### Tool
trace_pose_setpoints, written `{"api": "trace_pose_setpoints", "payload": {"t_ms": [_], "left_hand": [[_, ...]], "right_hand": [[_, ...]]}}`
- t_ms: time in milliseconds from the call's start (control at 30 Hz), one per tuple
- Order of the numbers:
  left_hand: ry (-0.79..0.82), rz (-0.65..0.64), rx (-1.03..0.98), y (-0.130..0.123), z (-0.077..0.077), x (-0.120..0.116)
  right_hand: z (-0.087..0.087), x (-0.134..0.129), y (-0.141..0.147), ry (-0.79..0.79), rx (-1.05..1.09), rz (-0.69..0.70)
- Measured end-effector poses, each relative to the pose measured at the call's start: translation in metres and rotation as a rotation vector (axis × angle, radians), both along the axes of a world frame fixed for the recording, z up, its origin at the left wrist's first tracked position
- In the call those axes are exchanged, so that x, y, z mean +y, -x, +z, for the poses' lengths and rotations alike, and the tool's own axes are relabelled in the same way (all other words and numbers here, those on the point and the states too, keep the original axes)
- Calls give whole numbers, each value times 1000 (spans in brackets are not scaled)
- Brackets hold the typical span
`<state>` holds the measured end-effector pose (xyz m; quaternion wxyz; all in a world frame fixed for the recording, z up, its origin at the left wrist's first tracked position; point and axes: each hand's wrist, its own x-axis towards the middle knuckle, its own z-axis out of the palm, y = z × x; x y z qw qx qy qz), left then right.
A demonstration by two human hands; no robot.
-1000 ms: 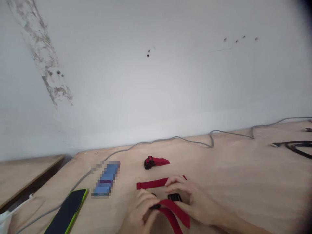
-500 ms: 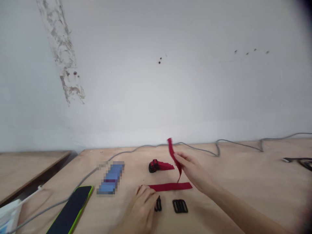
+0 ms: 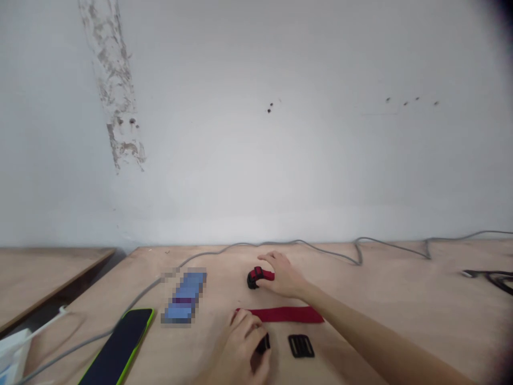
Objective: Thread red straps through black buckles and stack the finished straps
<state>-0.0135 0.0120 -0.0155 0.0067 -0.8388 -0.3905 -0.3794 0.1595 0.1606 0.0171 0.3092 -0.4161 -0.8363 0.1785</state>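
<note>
While I watch remotely through the head camera, one red strap-and-buckle bundle [image 3: 257, 274] looks already assembled beside my spread right hand [image 3: 281, 275], contact uncertain, whereas a flat red strap [image 3: 286, 314] and a black slide buckle [image 3: 301, 346] lie unjoined. My left hand [image 3: 243, 342] curls around another black buckle [image 3: 263, 343], its grip impossible to tell, and partly hides the strap's left end; the green-edged phone [image 3: 118, 345], pixelated blue object [image 3: 185, 297] and grey cable [image 3: 240, 244] seem out of the way.
</note>
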Motion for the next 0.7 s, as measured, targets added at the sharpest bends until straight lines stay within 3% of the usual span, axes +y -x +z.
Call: {"api": "trace_pose_setpoints", "payload": {"t_ms": [133, 233, 400, 567, 700], "left_hand": [[-42, -27, -3, 1, -3, 4], [-94, -30, 7, 5, -5, 6], [-250, 18, -54, 7, -3, 5], [-372, -1, -80, -10, -13, 4], [-390, -33, -36, -15, -20, 7]], "right_hand": [[10, 26, 1, 8, -42, 53], [16, 22, -5, -14, 4, 86], [17, -34, -30, -41, 107, 57], [-7, -107, -46, -130, 111, 106], [-21, -125, -48, -180, 145, 170]]}}
